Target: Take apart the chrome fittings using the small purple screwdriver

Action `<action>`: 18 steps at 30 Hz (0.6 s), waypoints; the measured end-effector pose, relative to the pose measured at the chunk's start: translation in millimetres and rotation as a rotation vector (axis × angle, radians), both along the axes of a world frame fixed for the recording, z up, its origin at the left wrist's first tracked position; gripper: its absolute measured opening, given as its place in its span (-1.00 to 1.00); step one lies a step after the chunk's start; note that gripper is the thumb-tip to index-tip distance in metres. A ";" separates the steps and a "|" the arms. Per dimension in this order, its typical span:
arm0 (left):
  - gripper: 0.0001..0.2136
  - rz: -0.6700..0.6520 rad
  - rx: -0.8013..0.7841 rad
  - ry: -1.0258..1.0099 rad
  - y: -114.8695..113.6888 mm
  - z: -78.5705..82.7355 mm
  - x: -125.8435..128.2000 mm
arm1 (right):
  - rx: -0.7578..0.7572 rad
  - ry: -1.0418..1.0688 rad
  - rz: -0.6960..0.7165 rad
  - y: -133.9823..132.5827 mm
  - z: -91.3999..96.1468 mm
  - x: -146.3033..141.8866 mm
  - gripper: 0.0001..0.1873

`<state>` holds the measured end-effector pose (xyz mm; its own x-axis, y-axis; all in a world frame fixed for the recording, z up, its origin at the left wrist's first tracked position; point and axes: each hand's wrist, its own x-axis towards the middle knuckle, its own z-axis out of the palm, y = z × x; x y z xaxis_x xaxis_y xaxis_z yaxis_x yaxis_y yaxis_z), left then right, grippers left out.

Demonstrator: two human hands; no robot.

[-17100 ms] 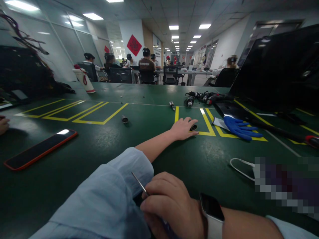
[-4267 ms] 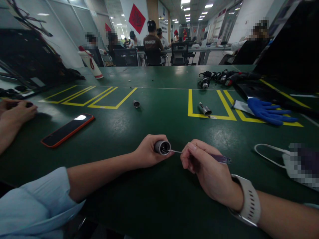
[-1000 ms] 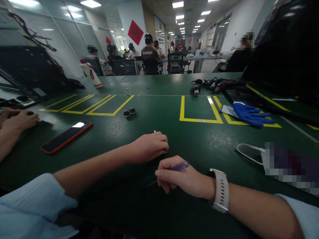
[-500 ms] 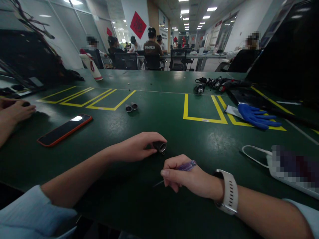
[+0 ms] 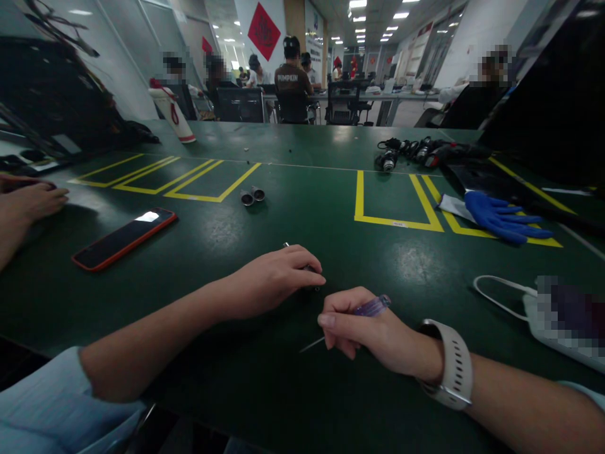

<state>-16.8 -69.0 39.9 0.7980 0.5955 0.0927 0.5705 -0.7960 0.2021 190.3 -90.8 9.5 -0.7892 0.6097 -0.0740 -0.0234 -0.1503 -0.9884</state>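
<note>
My left hand is closed around a small dark metal cylinder, resting low over the green table. Its fingers cover most of the cylinder, and only bits show past the thumb and behind the knuckles. To the right, my right hand grips a thin screwdriver by its clear purple handle. The slim shaft points down and left, apart from the cylinder. Farther off, two similar short metal cylinders stand side by side on the table.
An orange-cased phone lies at left, near another person's hand. A blue glove, dark cabled parts and a white device with a strap lie at right. Yellow tape marks the table. A white bottle stands behind.
My left hand has rolled over the metal cylinder, so its open end, visible before, is now mostly covered. My right hand keeps the screwdriver in much the same pose. The view has shifted slightly.
</note>
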 end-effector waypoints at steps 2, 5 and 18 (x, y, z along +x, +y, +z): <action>-0.62 -0.015 0.051 0.044 -1.2 -0.4 1.3 | 0.001 -0.005 0.003 -0.9 1.0 -0.3 -0.67; -0.63 -0.026 0.087 0.074 -2.0 -2.5 2.3 | 0.000 0.003 0.006 -1.5 2.3 0.0 -0.66; -0.73 0.390 0.114 -0.465 10.0 -17.3 -1.5 | 0.442 -0.041 -0.155 -11.0 16.7 2.3 -0.75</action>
<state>-18.3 -59.0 22.6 0.3840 0.8013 0.4587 0.6965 -0.5775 0.4258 192.6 -101.8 26.2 -0.6882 0.7002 0.1902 0.0276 0.2873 -0.9575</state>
